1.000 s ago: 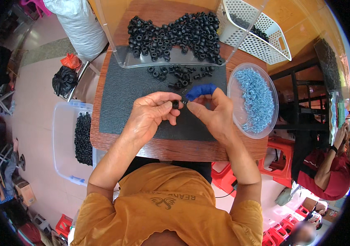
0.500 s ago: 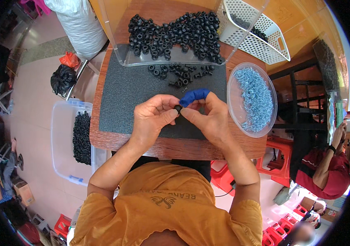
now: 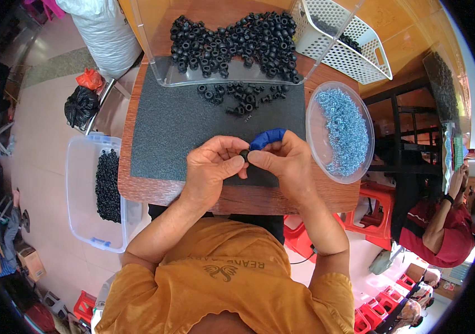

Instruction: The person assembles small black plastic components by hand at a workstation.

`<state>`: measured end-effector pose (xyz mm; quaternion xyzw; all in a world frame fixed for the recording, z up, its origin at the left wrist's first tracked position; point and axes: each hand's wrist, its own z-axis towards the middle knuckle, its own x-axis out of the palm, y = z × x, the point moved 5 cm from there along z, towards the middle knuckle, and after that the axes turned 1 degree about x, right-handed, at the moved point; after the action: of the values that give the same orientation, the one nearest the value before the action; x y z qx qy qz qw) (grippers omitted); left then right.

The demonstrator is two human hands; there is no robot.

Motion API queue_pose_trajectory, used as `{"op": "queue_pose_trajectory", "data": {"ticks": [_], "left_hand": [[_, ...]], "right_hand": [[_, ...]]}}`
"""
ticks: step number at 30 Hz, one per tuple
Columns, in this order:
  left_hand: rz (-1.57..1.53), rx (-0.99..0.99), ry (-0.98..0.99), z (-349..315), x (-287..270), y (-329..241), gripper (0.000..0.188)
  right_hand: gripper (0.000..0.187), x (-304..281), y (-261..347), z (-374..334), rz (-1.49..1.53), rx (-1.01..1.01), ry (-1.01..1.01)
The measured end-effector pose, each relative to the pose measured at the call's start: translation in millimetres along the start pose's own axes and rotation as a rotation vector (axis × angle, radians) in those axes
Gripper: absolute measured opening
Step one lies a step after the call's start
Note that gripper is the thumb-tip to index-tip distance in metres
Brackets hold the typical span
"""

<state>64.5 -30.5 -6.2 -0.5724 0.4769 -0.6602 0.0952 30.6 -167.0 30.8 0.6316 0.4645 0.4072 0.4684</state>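
Over the near edge of a dark grey mat (image 3: 162, 122), both hands meet at one small round black part (image 3: 244, 155). My left hand (image 3: 210, 164) pinches it between thumb and fingertips. From the other side, my right hand (image 3: 287, 164) closes its thumb and index finger on the same part; blue wrapping (image 3: 267, 138) covers that index finger. Whether a smaller piece sits within the pinch is hidden. Loose black ring-shaped parts (image 3: 243, 97) lie beyond the hands, in front of a clear bin (image 3: 176, 82) heaped with more of them.
Right of the mat stands a round clear tub (image 3: 311, 133) of small bluish metal pieces. A white perforated basket (image 3: 379, 69) is at the back right. On the left, low beside the table, a clear box (image 3: 73, 195) holds black parts. Red stools (image 3: 374, 214) and a person (image 3: 443, 234) are at right.
The right index finger has curled in closer behind the black part, and the hands have shifted slightly. The whole view has drifted a little; both hands still grip the part.
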Motion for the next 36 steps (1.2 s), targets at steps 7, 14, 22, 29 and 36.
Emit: {"op": "queue_pose_trajectory", "data": {"ticks": [7,14,22,29,36], "left_hand": [[0.030,-0.029,0.014,-7.6,-5.5,5.5,0.022],[-0.020,-0.072,0.006,-9.5,-10.6,2.9,0.022],[-0.002,-0.072,-0.012,-9.9,-13.5,-3.3,0.020],[-0.012,-0.087,-0.014,-7.7,-14.0,-2.7,0.019],[-0.027,-0.097,-0.021,-7.7,-12.9,-4.2,0.019]], "right_hand": [[0.015,1.2,-5.0,-13.9,-0.236,-0.088,-0.086],[0.018,-32.3,16.2,-4.3,-0.694,-0.471,-0.240],[0.026,-25.2,14.3,11.5,-0.987,-0.682,-0.118],[0.023,-3.7,8.3,15.7,-1.175,-0.933,0.068],[0.021,-4.2,5.2,15.5,-1.152,-0.809,0.047]]}}
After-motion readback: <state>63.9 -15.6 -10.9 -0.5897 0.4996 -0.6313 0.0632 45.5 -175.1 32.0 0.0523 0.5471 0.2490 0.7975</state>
